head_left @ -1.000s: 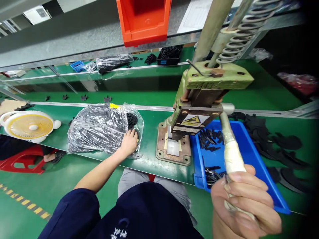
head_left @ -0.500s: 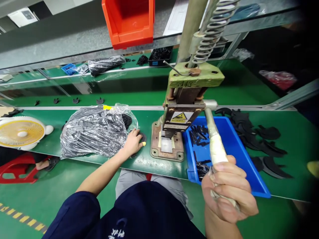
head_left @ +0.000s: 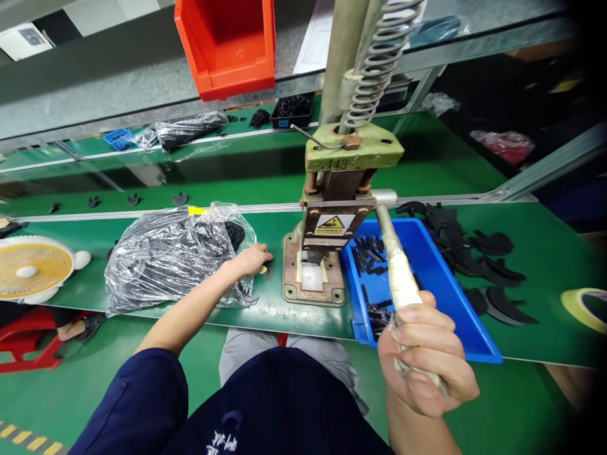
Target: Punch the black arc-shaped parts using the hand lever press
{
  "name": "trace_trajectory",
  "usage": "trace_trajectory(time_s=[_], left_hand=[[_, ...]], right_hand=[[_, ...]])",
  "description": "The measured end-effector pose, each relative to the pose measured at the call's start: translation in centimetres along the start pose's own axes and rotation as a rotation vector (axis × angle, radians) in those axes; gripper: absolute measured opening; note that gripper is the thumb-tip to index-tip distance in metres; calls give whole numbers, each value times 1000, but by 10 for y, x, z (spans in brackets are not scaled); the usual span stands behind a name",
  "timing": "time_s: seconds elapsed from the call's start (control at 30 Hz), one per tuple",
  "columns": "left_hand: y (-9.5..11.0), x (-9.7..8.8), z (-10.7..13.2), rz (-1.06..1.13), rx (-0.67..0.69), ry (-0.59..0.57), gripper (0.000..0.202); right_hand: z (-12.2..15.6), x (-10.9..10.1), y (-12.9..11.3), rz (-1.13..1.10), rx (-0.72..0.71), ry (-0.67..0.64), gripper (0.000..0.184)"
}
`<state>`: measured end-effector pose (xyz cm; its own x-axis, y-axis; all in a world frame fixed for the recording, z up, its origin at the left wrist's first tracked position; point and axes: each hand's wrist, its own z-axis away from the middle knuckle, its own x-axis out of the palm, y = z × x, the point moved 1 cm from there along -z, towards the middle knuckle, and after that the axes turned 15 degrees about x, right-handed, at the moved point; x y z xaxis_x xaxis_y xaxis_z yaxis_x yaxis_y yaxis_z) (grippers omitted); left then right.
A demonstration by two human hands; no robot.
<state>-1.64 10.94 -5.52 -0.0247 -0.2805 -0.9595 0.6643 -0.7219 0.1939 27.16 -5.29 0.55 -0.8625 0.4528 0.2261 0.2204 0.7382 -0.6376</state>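
Observation:
My right hand (head_left: 427,354) is wrapped round the lever handle (head_left: 405,281) of a hand press (head_left: 332,221); the handle is bound in whitish tape. Under the press head, a pale block (head_left: 312,277) sits on the brown base plate. My left hand (head_left: 253,259) is closed in a pinch at the mouth of a clear plastic bag (head_left: 165,259) full of black parts. A thin black curved piece (head_left: 269,269) sticks out from its fingertips, left of the base plate. Another black curved piece (head_left: 246,297) lies below that hand, by the bag.
A blue bin (head_left: 436,303) with small black parts stands right of the press, black curved pieces (head_left: 497,272) beyond it. To the left is a yellow-and-white fan (head_left: 33,268). An orange bin (head_left: 227,82) sits on the shelf above. A tape roll (head_left: 585,309) lies far right.
My left hand has drawn a black curved piece up from the table beside the bag. My right hand keeps its grip on the lever handle. The whole view has shifted slightly.

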Motion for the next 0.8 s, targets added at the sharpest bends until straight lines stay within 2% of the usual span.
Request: trace_trajectory(time_s=[0.1, 0.13, 0.27, 0.33, 0.37, 0.43, 0.5, 0.53, 0.67, 0.8], left_hand=[[-4, -1, 0, 59, 52, -66, 36], [-6, -1, 1, 69, 54, -57, 36], [-8, 4, 13, 172, 120, 30, 38], [-7, 4, 22, 247, 122, 118, 33], [-6, 3, 26, 258, 65, 188, 30], [-2, 1, 34, 216, -152, 342, 23], [8, 2, 40, 147, -335, 404, 19], [15, 4, 42, 123, -363, 374, 19], [43, 19, 41, 15, -311, 128, 21], [59, 25, 36, -72, -323, 33, 20]], right_hand=[[0, 1, 0, -8, -3, 16, 13], [-1, 1, 0, -11, -6, 18, 13], [-3, 2, 1, -9, -9, 9, 17], [-4, 3, 0, -4, -14, 9, 18], [-4, 3, 0, -4, -22, 11, 18], [-4, 5, 0, -2, -25, 25, 20], [-4, 6, 0, 7, -17, 59, 22], [-3, 6, 0, 13, -9, 77, 22], [-4, 7, 0, 6, -6, 69, 22], [-5, 8, 0, -27, -40, 40, 20]])
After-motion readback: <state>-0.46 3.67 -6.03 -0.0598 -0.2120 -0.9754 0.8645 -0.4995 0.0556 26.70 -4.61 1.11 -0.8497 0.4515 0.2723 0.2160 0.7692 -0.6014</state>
